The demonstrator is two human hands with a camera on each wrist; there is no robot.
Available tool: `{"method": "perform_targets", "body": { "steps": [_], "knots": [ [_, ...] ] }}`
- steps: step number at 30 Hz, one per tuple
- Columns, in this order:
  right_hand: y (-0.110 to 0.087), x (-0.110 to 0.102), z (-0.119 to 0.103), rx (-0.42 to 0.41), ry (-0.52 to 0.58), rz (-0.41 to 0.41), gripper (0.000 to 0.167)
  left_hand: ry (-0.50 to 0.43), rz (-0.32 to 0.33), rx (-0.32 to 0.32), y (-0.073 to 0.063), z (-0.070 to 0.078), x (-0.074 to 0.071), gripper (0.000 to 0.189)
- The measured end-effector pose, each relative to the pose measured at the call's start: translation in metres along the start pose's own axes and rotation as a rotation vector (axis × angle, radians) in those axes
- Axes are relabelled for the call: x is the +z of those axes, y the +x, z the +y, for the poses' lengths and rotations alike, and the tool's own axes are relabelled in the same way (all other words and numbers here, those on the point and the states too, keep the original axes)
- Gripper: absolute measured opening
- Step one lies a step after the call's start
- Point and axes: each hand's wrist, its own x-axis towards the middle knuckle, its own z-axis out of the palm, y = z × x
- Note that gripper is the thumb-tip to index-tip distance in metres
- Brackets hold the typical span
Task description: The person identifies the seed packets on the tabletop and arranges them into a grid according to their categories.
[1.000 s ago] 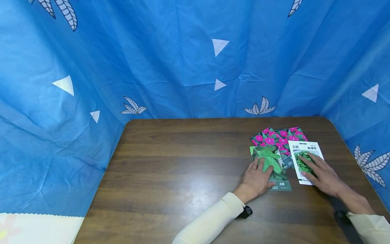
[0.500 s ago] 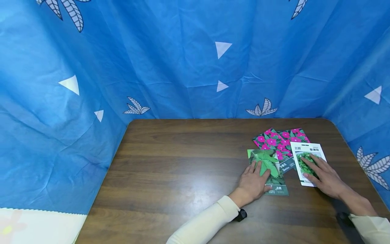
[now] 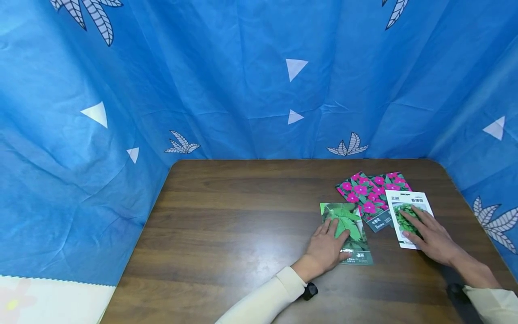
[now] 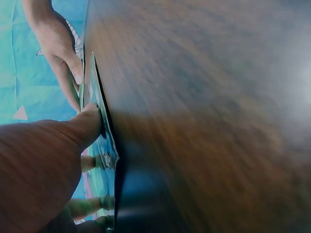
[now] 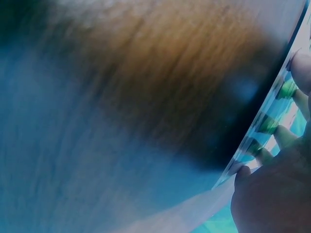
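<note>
In the head view my left hand [image 3: 323,252] rests with spread fingers on a green leaf-print seed packet [image 3: 360,247], which lies flat on the table. The left wrist view shows the thumb and fingertips touching its face. My right hand [image 3: 435,238] lies on a white seed packet [image 3: 404,204] with a green leafy picture, fingers spread across it. Between and behind these lie two pink-flower seed packets [image 3: 360,189], overlapping each other. The white packet covers part of the right-hand one. In the right wrist view, fingertips [image 5: 286,136] touch the white packet's face.
The brown wooden table [image 3: 226,225] spreads out to the left and front of the packets. A blue curtain [image 3: 251,81] with white triangles and leaves hangs along its back and sides. A pale cloth [image 3: 52,297] shows at lower left.
My left hand has slid the green packet to the left and slightly toward me, uncovering more of the pink-flower packet. The right hand stays on the white packet.
</note>
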Motion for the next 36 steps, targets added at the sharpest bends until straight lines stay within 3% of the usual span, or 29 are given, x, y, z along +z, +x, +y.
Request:
{"method": "perform_targets", "body": {
  "steps": [13, 36],
  "knots": [
    [0.002, -0.003, 0.002, 0.002, 0.026, -0.005, 0.064, -0.058, 0.024, 0.014, -0.026, -0.020, 0.000, 0.064],
    [0.001, 0.001, -0.004, 0.041, 0.040, -0.026, 0.061, -0.171, 0.052, -0.014, -0.072, -0.049, 0.006, 0.064]
  ]
}}
